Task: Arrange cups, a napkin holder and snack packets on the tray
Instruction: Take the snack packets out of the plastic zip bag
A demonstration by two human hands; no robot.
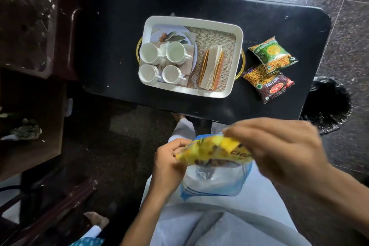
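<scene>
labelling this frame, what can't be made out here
- Yellow snack packet, head view: print motion-blurred and covered by the right hand and left hand.
- Brown snack packet: top corner hidden under the green snack packet.
- Tray handles: mostly hidden beneath its rim.

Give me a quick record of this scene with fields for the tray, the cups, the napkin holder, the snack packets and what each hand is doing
tray: white tray on the dark table
cups: four white cups grouped in the tray's left half
napkin holder: napkin holder in the tray, right of the cups, napkins inside
packets on table: green packet overlapping brown packet, right of the tray, not on it
left hand: left hand grips the yellow packet at its left end
right hand: right hand grips its right end
below packet: clear blue-edged bag, over the lap
</scene>
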